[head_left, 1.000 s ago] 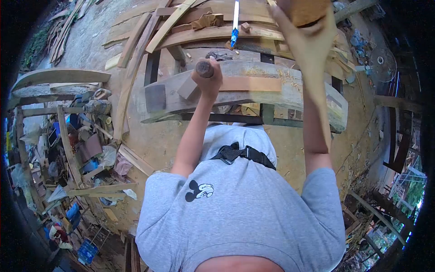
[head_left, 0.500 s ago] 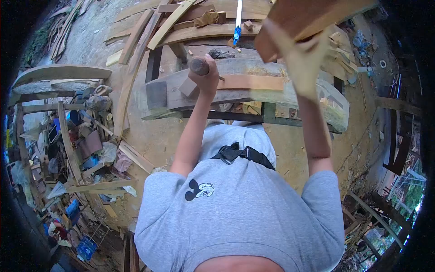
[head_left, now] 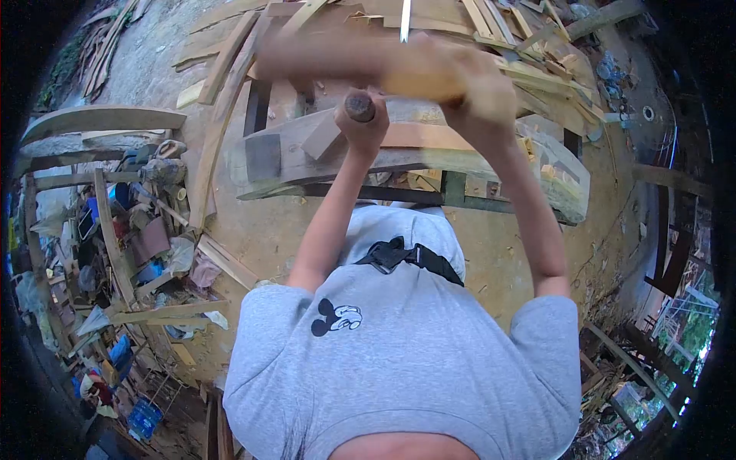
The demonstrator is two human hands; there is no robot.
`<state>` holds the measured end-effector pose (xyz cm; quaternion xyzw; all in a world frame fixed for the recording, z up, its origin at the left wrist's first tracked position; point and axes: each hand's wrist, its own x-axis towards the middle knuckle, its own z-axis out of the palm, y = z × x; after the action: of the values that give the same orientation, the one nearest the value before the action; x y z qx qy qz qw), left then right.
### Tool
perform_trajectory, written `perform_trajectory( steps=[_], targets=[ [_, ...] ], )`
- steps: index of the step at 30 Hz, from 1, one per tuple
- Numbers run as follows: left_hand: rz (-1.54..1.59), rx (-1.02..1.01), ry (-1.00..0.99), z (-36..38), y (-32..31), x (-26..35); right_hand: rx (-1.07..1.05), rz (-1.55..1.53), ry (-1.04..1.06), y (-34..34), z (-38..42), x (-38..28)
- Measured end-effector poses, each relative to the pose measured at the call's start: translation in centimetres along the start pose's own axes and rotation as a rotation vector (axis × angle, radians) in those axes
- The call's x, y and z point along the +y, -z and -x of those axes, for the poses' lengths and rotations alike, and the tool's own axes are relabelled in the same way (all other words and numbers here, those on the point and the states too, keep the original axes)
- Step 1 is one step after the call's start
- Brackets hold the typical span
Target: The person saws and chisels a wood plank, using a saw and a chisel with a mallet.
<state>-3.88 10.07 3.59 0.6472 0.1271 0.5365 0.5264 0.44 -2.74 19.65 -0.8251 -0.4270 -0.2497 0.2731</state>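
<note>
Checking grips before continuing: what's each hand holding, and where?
Left hand grips a round tool handle below its butt; tool type unclear. Right hand grips a blurred wooden mallet by one end.

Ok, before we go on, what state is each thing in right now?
Left hand: closed around the tool handle
Tool handle: butt end facing the camera; its lower end hidden
Right hand: closed on the mallet, blurred
Mallet: raised, blurred; contact with the handle can't be told
Thick timber: lying crosswise, partly hidden
Belt: around the waist
</note>
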Motion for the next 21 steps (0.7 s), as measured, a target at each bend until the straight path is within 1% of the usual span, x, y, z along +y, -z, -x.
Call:
perform_trajectory(
  steps=[1,2,4,5,7,8,9,10,11,12,14,15,16,17,18,20,21],
  targets=[
    [-0.006,-0.001,-0.004,-0.2,0.0,0.0,-0.123,0.304,0.233,0.0,0.4,0.4],
    [-0.035,-0.010,0.027,-0.3,0.0,-0.1,-0.123,0.296,0.231,0.3,0.4,1.1],
    [-0.099,-0.034,0.110,0.2,0.4,0.3,0.045,0.315,-0.074,2.7,-1.3,0.8],
    [-0.104,-0.032,0.112,0.2,0.5,0.4,0.042,0.311,-0.074,3.3,-2.2,0.4],
    [-0.059,-0.025,0.150,-0.1,0.4,0.5,0.404,-0.310,-0.330,4.1,-3.7,-0.5],
    [-0.034,-0.023,0.168,-0.2,0.3,0.5,0.405,-0.308,-0.328,3.6,-3.1,-0.5],
    [-0.031,-0.024,0.170,-0.1,0.2,0.4,0.351,-0.347,-0.259,2.6,-1.7,-0.3],
    [-0.018,-0.041,0.125,-0.1,0.0,0.3,0.299,-0.386,-0.187,1.5,-0.3,0.0],
    [-0.008,-0.057,0.078,-0.1,0.0,0.1,0.051,0.022,-0.002,0.7,0.9,1.9],
    [-0.011,-0.060,0.075,-0.3,-0.1,0.4,-0.196,0.304,0.212,0.8,1.2,1.6],
    [0.112,0.061,0.149,-0.4,-0.1,0.9,-0.192,0.418,0.143,2.1,0.8,1.4],
    [0.158,0.024,0.265,-0.9,0.3,1.6,-0.195,0.417,0.140,2.7,0.0,1.4],
    [0.156,0.020,0.268,-0.8,0.7,1.1,0.027,0.206,0.065,3.4,-0.9,1.4],
    [0.100,0.020,0.195,-0.7,0.8,0.2,0.251,-0.005,-0.009,3.7,-1.4,1.3],
    [0.045,0.018,0.125,-0.5,0.9,-0.2,0.252,-0.003,-0.014,3.4,-1.6,0.8],
    [0.001,0.008,0.111,-0.5,0.7,0.2,0.430,-0.414,-0.477,2.7,-2.2,-0.7],
    [-0.017,-0.016,0.097,-0.2,0.6,0.2,0.463,-0.598,-0.374,1.2,-1.1,-0.5]
  ],
)
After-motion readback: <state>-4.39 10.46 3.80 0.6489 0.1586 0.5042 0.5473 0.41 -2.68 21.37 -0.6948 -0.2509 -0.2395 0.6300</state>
